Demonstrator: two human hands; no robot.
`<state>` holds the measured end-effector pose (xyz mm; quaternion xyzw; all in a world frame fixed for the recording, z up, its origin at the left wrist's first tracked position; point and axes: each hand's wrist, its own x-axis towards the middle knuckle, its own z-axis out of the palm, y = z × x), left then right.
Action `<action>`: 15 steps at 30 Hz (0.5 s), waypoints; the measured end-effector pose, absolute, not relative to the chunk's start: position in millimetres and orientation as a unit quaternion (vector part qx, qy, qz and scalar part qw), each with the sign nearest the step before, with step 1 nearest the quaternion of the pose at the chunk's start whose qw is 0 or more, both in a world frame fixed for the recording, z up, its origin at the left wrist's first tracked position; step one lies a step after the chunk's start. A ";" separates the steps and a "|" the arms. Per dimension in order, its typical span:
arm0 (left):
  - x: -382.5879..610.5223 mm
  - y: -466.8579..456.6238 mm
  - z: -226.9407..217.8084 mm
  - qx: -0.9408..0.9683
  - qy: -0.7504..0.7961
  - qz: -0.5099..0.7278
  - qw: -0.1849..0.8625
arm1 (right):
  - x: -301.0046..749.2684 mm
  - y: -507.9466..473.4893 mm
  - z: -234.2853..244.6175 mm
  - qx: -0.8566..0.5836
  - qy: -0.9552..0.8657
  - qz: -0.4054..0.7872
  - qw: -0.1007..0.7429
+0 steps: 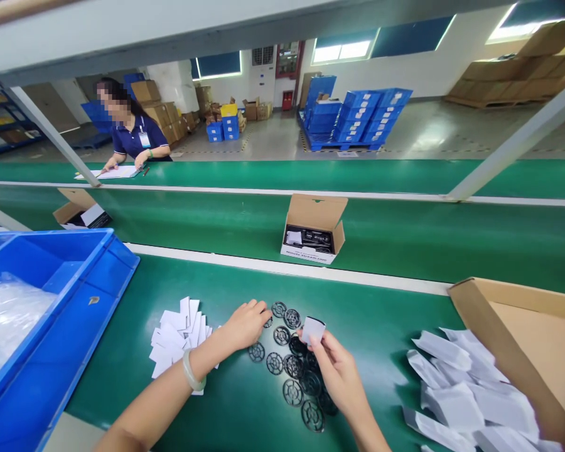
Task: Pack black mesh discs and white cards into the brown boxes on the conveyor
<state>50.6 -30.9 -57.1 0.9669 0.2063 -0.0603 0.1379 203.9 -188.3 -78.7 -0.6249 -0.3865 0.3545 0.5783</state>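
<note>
My left hand (247, 323) reaches over the green work surface with its fingers curled down. Its fingertips pinch the edge of a small black spoked ring (268, 322) at the left of the group. In my right hand (336, 370), a small white paper slip (313, 331) is held upright between thumb and fingers; a thin dark edge shows along its top. Several more black spoked rings (292, 392) lie loose and partly heaped between the hands, some hidden behind my right hand. Left of my left forearm is a spread pile of white paper slips (174, 339).
At left stands a blue bin (94, 295) holding a clear plastic bag (14, 317). White wrapped packets (456, 405) lie at right beside a cardboard tray (541, 339). Open boxes, one a white-fronted carton (307, 252), sit on the belt beyond. Across it, a person (136, 135) handles papers.
</note>
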 end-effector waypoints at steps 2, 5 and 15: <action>50.6 -26.2 -58.4 0.956 0.238 -0.045 0.166 | 204.5 -189.6 -79.2 -0.625 -0.384 0.358 0.578; 45.7 -19.0 -56.4 0.921 0.304 0.040 0.242 | 204.4 -189.7 -78.5 -0.622 -0.386 0.354 0.582; 50.2 -81.2 -52.1 0.129 0.257 0.307 0.907 | 167.0 -170.1 -38.6 -0.656 -0.501 0.281 0.490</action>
